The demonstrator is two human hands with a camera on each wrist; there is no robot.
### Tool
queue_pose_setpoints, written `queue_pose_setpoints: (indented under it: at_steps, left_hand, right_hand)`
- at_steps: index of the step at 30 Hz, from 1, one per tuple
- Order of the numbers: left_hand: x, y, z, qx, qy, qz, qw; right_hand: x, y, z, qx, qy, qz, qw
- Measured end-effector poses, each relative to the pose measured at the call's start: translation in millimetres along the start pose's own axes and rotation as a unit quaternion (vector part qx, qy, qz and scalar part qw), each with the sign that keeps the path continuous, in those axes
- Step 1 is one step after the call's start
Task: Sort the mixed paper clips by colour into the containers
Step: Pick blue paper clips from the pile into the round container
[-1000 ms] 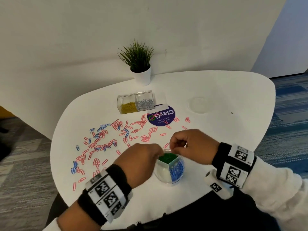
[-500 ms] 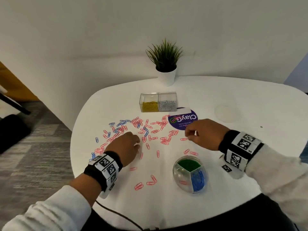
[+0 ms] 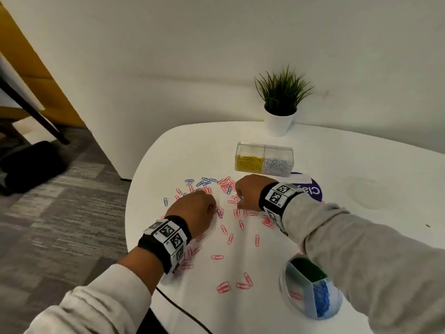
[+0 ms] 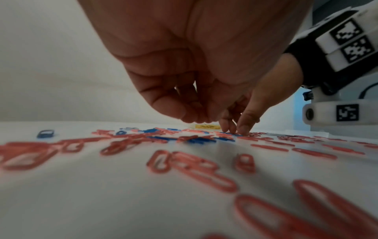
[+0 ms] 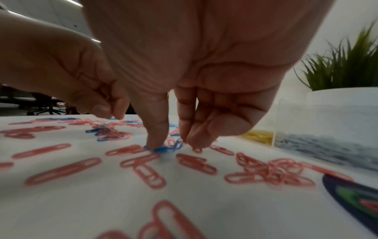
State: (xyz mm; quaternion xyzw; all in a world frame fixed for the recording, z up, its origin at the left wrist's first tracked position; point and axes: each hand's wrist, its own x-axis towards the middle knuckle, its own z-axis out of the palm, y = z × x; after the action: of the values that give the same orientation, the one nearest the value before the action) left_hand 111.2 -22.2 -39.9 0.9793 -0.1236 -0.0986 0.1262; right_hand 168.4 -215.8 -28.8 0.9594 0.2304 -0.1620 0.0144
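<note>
Red paper clips and fewer blue paper clips lie scattered on the white table. In the right wrist view my right hand pinches a blue paper clip that lies flat on the table, thumb at one end and fingertips at the other. My left hand hovers just left of it, low over the clips, its fingers curled together with no clip showing between them. A round divided container with green, blue and red sections stands at the near right, partly behind my right sleeve.
A clear two-part box with yellow and silver clips stands behind the pile. A potted plant is at the table's back. A dark round sticker lies under my right wrist. A black cable hangs at the near edge.
Both hands left the round container and moved out over the scattered clips. The right hand has come down on a blue clip, and the view has swung left.
</note>
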Motion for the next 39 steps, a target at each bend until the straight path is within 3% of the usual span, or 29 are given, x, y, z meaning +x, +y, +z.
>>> queue_pose_setpoints:
  at_steps: [10, 14, 17, 20, 22, 24, 26, 27, 28, 30, 31, 32, 34, 39]
  left_hand:
    - [11, -6, 6, 0.016, -0.024, 0.056, 0.998]
    - [12, -8, 5, 0.035, -0.023, 0.070, 0.997]
    - [12, -6, 5, 0.058, -0.019, 0.086, 0.994]
    - [10, -5, 8, 0.070, -0.013, 0.101, 0.992]
    - [10, -6, 9, 0.063, -0.007, 0.104, 0.993]
    - [11, -7, 9, 0.054, -0.005, 0.110, 0.992]
    - [11, -8, 10, 0.057, -0.008, 0.120, 0.991]
    - [11, -9, 10, 0.062, -0.006, 0.125, 0.990]
    - [12, -10, 11, 0.067, -0.002, 0.131, 0.989]
    - [11, -10, 13, 0.080, 0.011, 0.147, 0.986]
    - [10, -10, 13, 0.086, 0.019, 0.158, 0.984]
    - [9, -9, 14, 0.091, 0.025, 0.170, 0.981]
    - [7, -6, 13, 0.099, 0.028, 0.186, 0.977]
    - [7, -5, 13, 0.124, 0.025, 0.207, 0.970]
  right_hand:
    - [5, 14, 20, 0.112, 0.027, 0.030, 0.993]
    - [-2, 21, 6, 0.238, 0.084, 0.072, 0.965]
    - [-6, 25, -4, 0.425, 0.110, 0.096, 0.893]
    - [-2, 28, -11, 0.617, 0.111, 0.114, 0.771]
    - [5, 26, -14, 0.689, 0.108, 0.124, 0.706]
    - [12, 21, -15, 0.731, 0.088, 0.149, 0.661]
    - [22, 17, -14, 0.739, 0.058, 0.181, 0.647]
    - [27, 15, -13, 0.717, 0.044, 0.187, 0.670]
    - [32, 13, -11, 0.660, 0.038, 0.180, 0.729]
    - [40, 10, -8, 0.404, 0.037, 0.103, 0.908]
    - [43, 7, -7, 0.260, 0.035, 0.049, 0.964]
    - [44, 4, -6, 0.158, 0.029, 0.009, 0.987]
    - [44, 2, -5, 0.068, 0.016, -0.033, 0.997]
    - [46, 8, -2, 0.013, 0.016, -0.050, 0.999]
